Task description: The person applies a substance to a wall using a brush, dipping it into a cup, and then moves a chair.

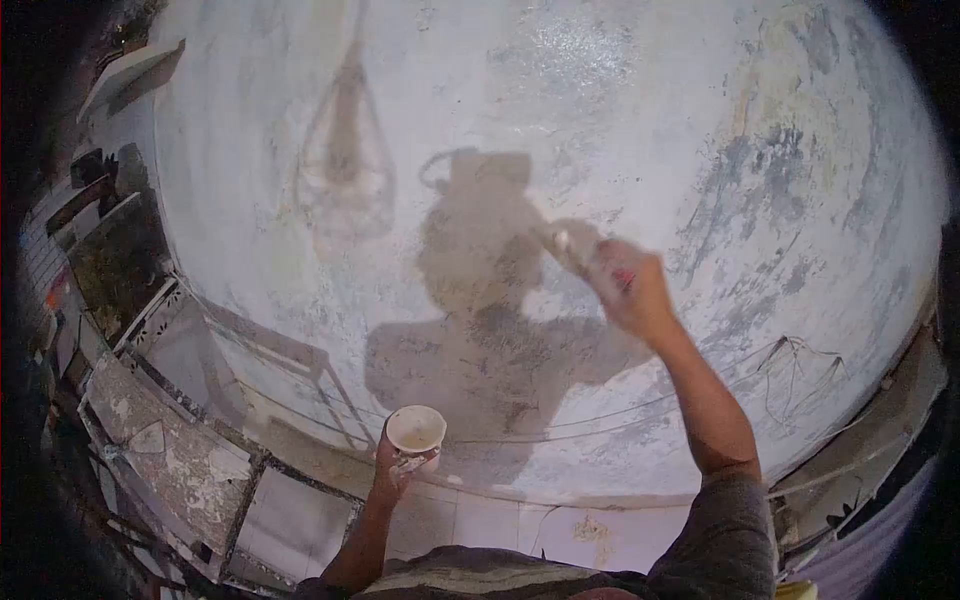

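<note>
Low in the head view, my left hand is closed around a small white cup, with its mouth facing up. A whitish smear or strip shows below the cup, across my fingers. My right hand is raised in front of the wall and closed on a slim hand tool. The tool is blurred by motion, with white matter near its tip and a bit of red by my fingers. Whether its tip touches the wall cannot be made out. The wall is white with grey, worn patches on the right.
A dusty framed panel or table stands at lower left. Thin cables hang along the lower right wall. A shelf juts out at upper left. Shadows of my head, arms and a hanging lamp fall on the wall. Pale floor tiles lie below.
</note>
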A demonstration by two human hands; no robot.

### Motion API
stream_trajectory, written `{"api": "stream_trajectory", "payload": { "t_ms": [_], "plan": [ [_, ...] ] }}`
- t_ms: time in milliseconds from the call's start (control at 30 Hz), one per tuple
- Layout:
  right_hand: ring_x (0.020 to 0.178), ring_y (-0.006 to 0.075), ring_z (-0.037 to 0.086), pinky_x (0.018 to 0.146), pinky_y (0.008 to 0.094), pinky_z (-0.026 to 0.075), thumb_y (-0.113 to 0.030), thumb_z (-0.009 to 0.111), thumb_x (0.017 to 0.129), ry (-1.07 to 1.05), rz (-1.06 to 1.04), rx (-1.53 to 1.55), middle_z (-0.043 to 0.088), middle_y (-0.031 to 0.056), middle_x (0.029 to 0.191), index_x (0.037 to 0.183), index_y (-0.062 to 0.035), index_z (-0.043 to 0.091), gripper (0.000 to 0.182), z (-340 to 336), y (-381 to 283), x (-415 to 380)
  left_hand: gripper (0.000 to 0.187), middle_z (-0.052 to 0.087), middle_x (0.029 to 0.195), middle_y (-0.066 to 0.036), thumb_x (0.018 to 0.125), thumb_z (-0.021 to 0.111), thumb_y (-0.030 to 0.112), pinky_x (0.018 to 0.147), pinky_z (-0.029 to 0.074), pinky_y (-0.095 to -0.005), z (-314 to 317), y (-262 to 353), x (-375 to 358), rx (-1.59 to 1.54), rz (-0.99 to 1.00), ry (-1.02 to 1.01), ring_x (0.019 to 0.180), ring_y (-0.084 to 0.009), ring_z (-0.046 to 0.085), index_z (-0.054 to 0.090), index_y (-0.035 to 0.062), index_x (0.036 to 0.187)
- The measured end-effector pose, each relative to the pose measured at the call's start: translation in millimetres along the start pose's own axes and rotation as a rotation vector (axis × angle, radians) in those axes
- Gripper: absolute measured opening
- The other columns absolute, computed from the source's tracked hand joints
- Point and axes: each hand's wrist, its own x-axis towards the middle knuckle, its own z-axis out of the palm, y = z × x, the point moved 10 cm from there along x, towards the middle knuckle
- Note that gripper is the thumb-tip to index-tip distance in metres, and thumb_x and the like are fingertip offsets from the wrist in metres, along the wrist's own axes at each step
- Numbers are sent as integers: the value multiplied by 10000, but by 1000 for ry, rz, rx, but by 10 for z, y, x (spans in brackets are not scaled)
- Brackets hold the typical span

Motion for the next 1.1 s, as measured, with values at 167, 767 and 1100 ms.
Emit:
{"api": "stream_trajectory", "payload": {
  "t_ms": [167, 767, 1100],
  "plan": [
    [641, 58, 528, 574, 242, 445, -179, 622, 826, 504, -17, 100, 620, 90, 679, 873, 0, 648, 187, -1169, -36, 701, 635, 535, 1113, -97, 696, 716, -6, 841, 511, -333, 103, -87, 38, -3, 43, -35, 1000, -199, 564, 375, 21, 1231],
    [608, 93, 589, 569, 229, 453, -155, 602, 798, 470, 184, 424, 646, 62, 666, 779, 27, 644, 187, -772, 453, 622, 668, 518, 1134, -111, 689, 723, -20, 816, 536, -348, 168, 54, 51, -125, 94, -167, 1015, -220, 560, 356, 37, 1244],
    [519, 92, 509, 525, 263, 424, -163, 608, 750, 769, 36, 80, 556, 91, 546, 745, 4, 617, 167, -837, 453, 934, 640, 529, 1140, -109, 700, 722, 38, 841, 521, -359, 257, -204, 117, 41, -80, -84, 1034, -212, 556, 379, 24, 1241]
  ]
}}
